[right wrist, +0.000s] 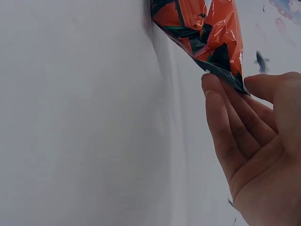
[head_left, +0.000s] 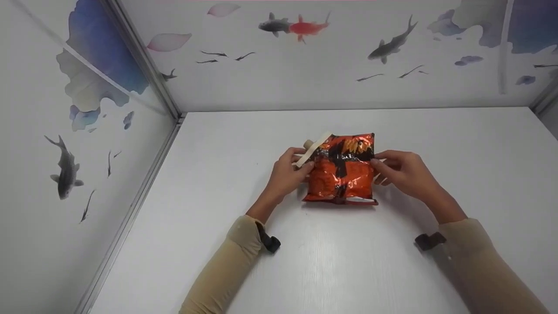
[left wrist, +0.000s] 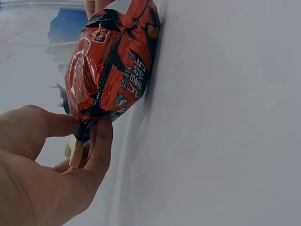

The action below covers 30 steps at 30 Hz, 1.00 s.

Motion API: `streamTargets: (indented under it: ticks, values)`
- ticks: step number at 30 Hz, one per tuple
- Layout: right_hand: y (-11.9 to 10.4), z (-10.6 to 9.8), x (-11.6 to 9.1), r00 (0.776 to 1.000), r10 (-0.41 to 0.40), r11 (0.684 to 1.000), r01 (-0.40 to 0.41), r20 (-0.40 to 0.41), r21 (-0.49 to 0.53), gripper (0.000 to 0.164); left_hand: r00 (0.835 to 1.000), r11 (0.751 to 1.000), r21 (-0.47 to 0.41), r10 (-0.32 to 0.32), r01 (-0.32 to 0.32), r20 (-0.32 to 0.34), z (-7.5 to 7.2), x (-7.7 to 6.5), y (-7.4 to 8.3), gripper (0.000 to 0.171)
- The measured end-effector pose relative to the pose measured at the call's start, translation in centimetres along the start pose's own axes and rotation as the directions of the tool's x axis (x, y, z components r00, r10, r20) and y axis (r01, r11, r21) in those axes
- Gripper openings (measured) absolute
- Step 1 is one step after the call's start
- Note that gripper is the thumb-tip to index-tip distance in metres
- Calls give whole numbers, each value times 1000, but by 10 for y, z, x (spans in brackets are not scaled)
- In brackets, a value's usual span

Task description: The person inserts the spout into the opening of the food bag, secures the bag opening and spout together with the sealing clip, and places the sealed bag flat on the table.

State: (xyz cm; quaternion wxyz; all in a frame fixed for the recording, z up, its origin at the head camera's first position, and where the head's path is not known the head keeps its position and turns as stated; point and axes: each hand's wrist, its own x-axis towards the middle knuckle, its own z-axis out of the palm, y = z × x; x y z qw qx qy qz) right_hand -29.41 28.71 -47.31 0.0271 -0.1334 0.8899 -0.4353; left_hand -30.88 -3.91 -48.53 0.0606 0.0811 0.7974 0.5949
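Observation:
An orange-red snack bag (head_left: 342, 174) with black patches and a sunflower picture stands over the white table. Across its upper left corner runs a narrow cream sealing clip (head_left: 314, 149), whose end also shows among the fingers in the left wrist view. My left hand (head_left: 287, 172) pinches the bag beside the clip, thumb on the near face and fingers behind. At the opposite side, my right hand (head_left: 403, 172) pinches the bag's edge between thumb and fingertips. In the right wrist view, the dark edge of the bag (right wrist: 221, 70) tapers to a corner under that thumb.
The white table (head_left: 344, 261) spreads around the bag. A printed back wall (head_left: 331, 78) with fish rises behind it, and a side wall (head_left: 35, 174) stands at the left. Dark wrist cameras show at both sleeves.

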Motion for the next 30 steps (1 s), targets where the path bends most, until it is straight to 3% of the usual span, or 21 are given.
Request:
streamTargets:
  ticks: [12,18,30]
  values:
    - [3,-3,-2,998,50,998,-49,30,-40,45,999,988,151,-27,24,18,1,-1,2,48]
    - [4,-4,-3,998,60,997,-58,30,-49,47,999,983,176,-55,54,-1,1,-2,4,47]
    - [2,-3,-1,996,89,993,-89,-7,-71,36,998,979,190,-69,67,4,0,-2,3,46]
